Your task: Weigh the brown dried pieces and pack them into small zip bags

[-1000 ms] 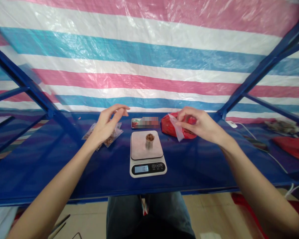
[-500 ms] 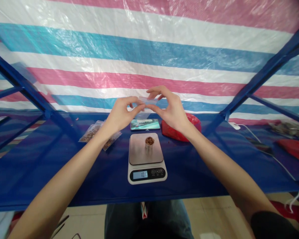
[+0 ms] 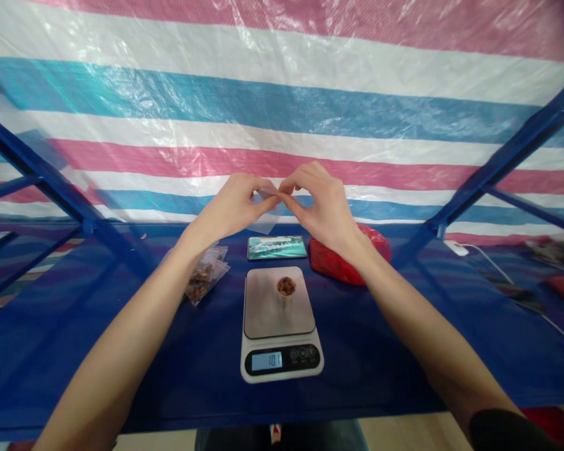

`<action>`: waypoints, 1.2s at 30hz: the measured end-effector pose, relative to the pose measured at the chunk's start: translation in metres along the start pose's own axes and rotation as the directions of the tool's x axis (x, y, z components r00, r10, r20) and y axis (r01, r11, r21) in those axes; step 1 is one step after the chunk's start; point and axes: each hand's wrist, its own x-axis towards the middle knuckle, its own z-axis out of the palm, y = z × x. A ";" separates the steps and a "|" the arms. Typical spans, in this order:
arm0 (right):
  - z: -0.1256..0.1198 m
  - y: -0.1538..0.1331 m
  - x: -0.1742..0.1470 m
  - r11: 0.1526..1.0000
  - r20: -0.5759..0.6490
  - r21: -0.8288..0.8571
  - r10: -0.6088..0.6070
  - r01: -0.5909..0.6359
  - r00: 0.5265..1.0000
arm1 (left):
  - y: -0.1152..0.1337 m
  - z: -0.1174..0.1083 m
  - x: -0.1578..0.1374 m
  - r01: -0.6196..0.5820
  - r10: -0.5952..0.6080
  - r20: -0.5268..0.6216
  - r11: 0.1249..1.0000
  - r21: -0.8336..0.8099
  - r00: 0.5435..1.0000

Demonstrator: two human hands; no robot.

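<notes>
Plastic bag (image 3: 265, 222) is being pinched by left hand (image 3: 232, 205) and right hand (image 3: 326, 207). A filled cup (image 3: 286, 289) is standing on a scale (image 3: 262, 313).

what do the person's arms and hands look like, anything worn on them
The left hand and right hand show no gloves, rings or watch. Both forearms are bare where visible. By the right elbow there's a dark band, probably a black sleeve; no sleeve shows on the left arm.
</notes>
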 end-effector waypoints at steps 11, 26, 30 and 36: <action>0.012 0.014 -0.007 0.999 0.025 0.030 0.016 -0.016 1.000 | -0.026 0.012 0.004 -0.001 0.003 -0.074 1.000 0.031 0.997; 0.009 0.004 -0.009 0.996 0.208 0.067 0.052 -0.067 0.977 | -0.033 0.016 -0.002 -0.025 0.025 0.196 1.000 -0.002 0.980; -0.003 -0.003 -0.004 0.996 0.321 0.081 0.006 -0.033 0.947 | -0.030 0.013 -0.004 -0.057 0.048 0.175 0.997 0.047 0.983; -0.017 -0.015 -0.004 0.995 0.554 0.103 -0.041 -0.019 0.831 | -0.014 0.009 -0.009 -0.135 0.104 0.179 0.976 0.172 0.978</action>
